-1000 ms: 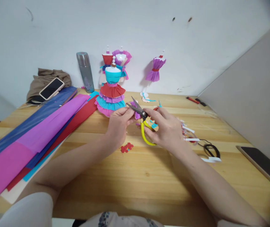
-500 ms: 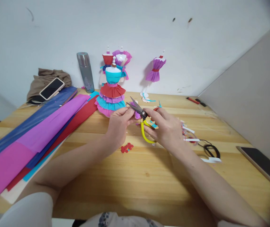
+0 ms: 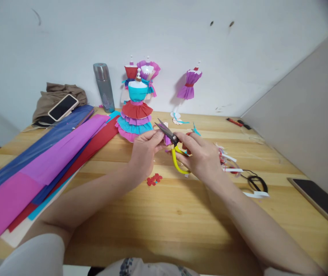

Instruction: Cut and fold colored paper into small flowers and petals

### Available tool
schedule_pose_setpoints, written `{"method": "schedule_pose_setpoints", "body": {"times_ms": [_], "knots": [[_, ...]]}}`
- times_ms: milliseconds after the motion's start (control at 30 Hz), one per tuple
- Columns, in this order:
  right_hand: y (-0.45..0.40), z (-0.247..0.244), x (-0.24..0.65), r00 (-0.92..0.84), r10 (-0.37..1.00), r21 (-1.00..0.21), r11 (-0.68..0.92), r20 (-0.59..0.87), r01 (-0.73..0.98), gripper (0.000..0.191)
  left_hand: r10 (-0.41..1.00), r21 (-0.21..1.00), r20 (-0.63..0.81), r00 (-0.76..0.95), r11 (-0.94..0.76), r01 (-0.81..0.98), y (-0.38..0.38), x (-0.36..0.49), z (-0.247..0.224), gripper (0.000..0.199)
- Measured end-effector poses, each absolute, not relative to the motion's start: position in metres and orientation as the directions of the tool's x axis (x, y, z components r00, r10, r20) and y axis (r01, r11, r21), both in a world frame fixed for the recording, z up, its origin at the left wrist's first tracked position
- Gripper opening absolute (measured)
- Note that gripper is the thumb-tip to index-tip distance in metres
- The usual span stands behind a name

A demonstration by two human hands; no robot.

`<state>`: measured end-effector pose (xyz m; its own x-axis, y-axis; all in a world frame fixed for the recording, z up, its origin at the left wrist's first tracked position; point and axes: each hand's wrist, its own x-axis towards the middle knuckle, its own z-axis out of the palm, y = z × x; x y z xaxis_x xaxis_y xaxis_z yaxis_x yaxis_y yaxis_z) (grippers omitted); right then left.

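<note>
My right hand [image 3: 202, 155] is closed on the handles of scissors [image 3: 178, 163], one yellow and one red. Their dark blades point up and left over a small purple paper piece [image 3: 167, 139]. That piece is pinched between the fingers of my left hand [image 3: 145, 151]. Small red paper flowers [image 3: 154, 179] lie on the wooden table [image 3: 158, 226] below my hands. Just behind my left hand stands a dress form [image 3: 137, 109] in a tiered turquoise, red, purple and pink paper dress.
Coloured paper sheets [image 3: 49, 165] cover the left side, near a bottle [image 3: 104, 88] and a phone [image 3: 63, 107] on brown cloth. Another dress form [image 3: 191, 85] stands at the back. Scraps, a black cord [image 3: 257, 184] and a dark phone [image 3: 322, 203] lie right.
The scissor blades look slightly closer together, and the fingers of my right hand have shifted a little on the handles. My left hand has hardly moved.
</note>
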<state>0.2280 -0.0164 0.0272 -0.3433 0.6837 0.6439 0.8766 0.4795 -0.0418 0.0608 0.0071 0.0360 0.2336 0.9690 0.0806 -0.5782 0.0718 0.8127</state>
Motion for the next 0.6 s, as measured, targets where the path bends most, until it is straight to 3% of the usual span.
{"method": "schedule_pose_setpoints", "body": {"times_ms": [300, 600], "knots": [[-0.017, 0.023, 0.229, -0.307, 0.721, -0.132, 0.483, 0.621, 0.866, 0.030, 0.971, 0.817, 0.059, 0.232, 0.087, -0.571, 0.008, 0.060, 0.037, 0.018], [-0.017, 0.033, 0.230, -0.240, 0.737, -0.303, 0.520, 0.631, 0.799, 0.027, 0.969, 0.819, 0.084, 0.231, 0.065, -0.570, 0.009, 0.060, 0.036, 0.021]]}}
